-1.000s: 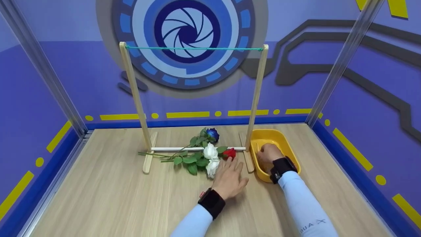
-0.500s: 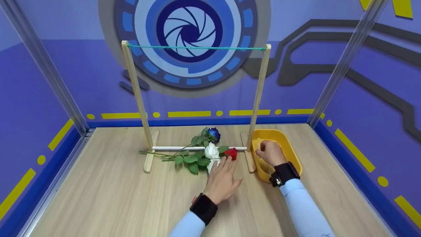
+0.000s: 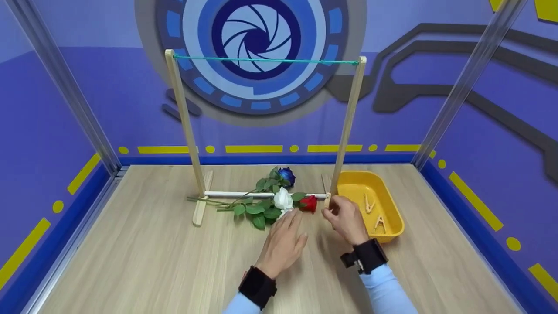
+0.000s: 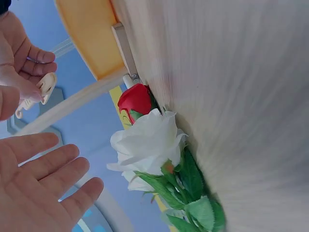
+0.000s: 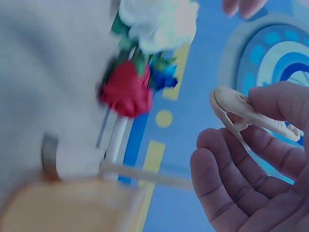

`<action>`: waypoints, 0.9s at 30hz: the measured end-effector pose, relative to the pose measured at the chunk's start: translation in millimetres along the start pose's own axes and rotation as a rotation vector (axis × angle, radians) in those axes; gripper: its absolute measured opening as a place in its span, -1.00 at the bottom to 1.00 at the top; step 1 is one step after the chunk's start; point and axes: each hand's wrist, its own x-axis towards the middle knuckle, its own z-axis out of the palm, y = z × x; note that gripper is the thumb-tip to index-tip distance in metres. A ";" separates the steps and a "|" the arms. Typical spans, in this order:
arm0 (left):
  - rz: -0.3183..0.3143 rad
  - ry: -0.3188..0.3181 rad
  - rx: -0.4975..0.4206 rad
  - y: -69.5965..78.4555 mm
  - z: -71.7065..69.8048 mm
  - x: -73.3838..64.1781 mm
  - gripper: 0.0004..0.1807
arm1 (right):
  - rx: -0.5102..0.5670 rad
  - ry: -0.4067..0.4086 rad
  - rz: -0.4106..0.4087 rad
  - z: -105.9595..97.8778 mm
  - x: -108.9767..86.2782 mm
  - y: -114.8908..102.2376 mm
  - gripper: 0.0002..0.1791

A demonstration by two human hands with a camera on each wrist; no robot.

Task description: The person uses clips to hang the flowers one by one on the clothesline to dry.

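Note:
My right hand pinches a wooden clothespin between thumb and fingers, in the air near the rack's right post. Its fingers are curled in the right wrist view. My left hand has straight fingers and is over the near white rose, which it partly hides; in the left wrist view it looks apart from the flowers. Artificial roses lie on the table: a white rose, a red rose and a blue rose, with green leaves and stems pointing left.
A wooden rack stands behind, with a left post, a right post, a green string across the top and a white bar low down. The yellow tray at right holds two clothespins.
My right hand has come up out of the yellow tray and moved left, with a clothespin in its fingers. My left hand has shifted left and toward me, fingers still straight.

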 end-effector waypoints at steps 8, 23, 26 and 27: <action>0.019 0.118 -0.073 -1.8 -3.1 -9.5 -0.50 | 0.188 0.007 0.008 13.0 -24.3 -12.9 -0.86; -0.011 0.163 -0.228 0.5 0.5 -12.9 -0.62 | 0.560 -0.039 -0.005 24.2 -39.0 -21.8 -0.92; -0.034 0.158 -0.283 1.6 -0.3 -12.2 -0.64 | 0.597 -0.054 -0.019 24.5 -38.9 -22.7 -0.92; -0.039 0.158 -0.301 1.9 -0.4 -11.8 -0.65 | 0.610 -0.061 -0.013 24.4 -38.9 -22.8 -0.91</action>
